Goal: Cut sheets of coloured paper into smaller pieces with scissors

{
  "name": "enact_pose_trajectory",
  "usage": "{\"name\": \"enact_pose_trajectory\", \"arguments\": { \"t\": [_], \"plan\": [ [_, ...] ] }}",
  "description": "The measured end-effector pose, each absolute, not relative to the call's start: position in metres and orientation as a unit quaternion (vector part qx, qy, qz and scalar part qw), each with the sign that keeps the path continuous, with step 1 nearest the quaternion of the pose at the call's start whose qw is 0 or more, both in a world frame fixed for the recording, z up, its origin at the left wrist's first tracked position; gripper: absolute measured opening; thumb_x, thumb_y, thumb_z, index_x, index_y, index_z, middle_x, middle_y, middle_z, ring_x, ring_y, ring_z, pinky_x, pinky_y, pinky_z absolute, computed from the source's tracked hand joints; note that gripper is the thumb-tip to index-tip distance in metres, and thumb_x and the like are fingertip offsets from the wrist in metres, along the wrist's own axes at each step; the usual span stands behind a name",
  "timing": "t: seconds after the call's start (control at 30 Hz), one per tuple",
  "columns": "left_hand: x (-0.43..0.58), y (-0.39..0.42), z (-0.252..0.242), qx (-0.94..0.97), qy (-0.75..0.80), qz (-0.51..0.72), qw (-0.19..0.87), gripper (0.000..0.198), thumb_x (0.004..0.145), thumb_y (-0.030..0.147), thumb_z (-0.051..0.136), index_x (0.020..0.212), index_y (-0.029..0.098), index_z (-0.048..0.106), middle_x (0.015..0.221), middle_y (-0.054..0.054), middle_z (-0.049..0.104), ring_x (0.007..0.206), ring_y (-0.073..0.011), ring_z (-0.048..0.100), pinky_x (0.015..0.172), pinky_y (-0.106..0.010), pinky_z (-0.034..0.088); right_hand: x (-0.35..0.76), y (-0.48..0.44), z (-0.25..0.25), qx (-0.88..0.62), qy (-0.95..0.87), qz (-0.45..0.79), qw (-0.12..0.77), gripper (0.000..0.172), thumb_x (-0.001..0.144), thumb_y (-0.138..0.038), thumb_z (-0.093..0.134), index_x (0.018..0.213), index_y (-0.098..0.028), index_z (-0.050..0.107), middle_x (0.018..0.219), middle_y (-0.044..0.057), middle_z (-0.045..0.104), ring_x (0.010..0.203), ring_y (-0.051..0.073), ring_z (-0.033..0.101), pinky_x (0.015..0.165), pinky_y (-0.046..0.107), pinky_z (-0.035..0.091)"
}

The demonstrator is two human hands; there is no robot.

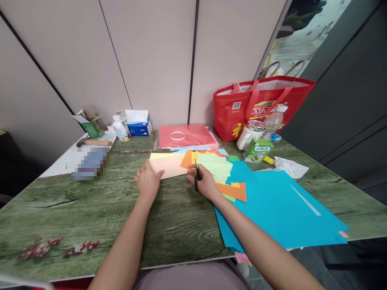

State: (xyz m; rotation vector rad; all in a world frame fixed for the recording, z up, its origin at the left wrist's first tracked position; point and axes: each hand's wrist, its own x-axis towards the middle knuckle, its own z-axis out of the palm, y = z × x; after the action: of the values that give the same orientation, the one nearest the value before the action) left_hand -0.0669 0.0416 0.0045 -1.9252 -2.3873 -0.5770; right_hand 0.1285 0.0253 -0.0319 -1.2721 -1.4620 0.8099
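My left hand [147,179] grips the left end of a pale pink strip of paper [171,166], its thumb lying along the near edge. My right hand [205,181] holds a pair of scissors [196,177] with black handles, blades pointing up and away from me. Its fingertips are by the right end of the pink paper. A yellow sheet [160,155] shows behind the pink one. Against my right hand lie overlapping cut pieces: a pale green paper [219,167] on top and orange paper [238,192] beneath.
Large blue sheets [272,209] cover the table's right part. A red packet of paper [190,135] with a white ring lies at the back. Behind stand a tissue box [140,128], a bottle [121,129], a red bag [229,117] and a green carton [257,150]. A hammer [95,142] lies left.
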Motion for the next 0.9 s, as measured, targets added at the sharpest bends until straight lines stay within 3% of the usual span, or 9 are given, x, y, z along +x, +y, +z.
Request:
{"name": "enact_pose_trajectory", "arguments": {
  "t": [0.27, 0.5, 0.9],
  "plan": [
    [-0.0685, 0.0432, 0.0030, -0.620, -0.758, -0.201, 0.005, 0.077, 0.066, 0.039, 0.065, 0.131, 0.015, 0.030, 0.118, -0.018, 0.056, 0.102, -0.0370, 0.051, 0.080, -0.044, 0.038, 0.1260, 0.0246, -0.0341, -0.526, -0.605, 0.339, 0.493, 0.035, 0.066, -0.024, 0.064, 0.100, -0.021, 0.053, 0.087, 0.004, 0.069, 0.078, 0.019, 0.065, 0.074, 0.035, 0.050],
    [-0.0699, 0.0457, 0.0005, -0.623, -0.751, -0.216, -0.021, 0.084, 0.067, 0.034, 0.065, 0.136, 0.012, 0.021, 0.121, -0.022, 0.052, 0.109, -0.0376, 0.045, 0.084, -0.046, 0.035, 0.1252, 0.0231, -0.0314, -0.524, -0.606, 0.338, 0.493, 0.033, 0.067, -0.023, 0.062, 0.098, -0.021, 0.053, 0.085, 0.003, 0.069, 0.077, 0.018, 0.065, 0.073, 0.034, 0.050],
    [-0.0668, 0.0447, 0.0009, -0.631, -0.740, -0.233, -0.021, 0.085, 0.067, 0.026, 0.064, 0.137, 0.016, 0.018, 0.118, -0.017, 0.056, 0.109, -0.0355, 0.048, 0.083, -0.045, 0.037, 0.1224, 0.0217, -0.0305, -0.529, -0.570, 0.337, 0.530, 0.030, 0.069, -0.028, 0.058, 0.096, -0.018, 0.051, 0.074, 0.004, 0.066, 0.064, 0.017, 0.062, 0.064, 0.030, 0.049]
  ]
}}
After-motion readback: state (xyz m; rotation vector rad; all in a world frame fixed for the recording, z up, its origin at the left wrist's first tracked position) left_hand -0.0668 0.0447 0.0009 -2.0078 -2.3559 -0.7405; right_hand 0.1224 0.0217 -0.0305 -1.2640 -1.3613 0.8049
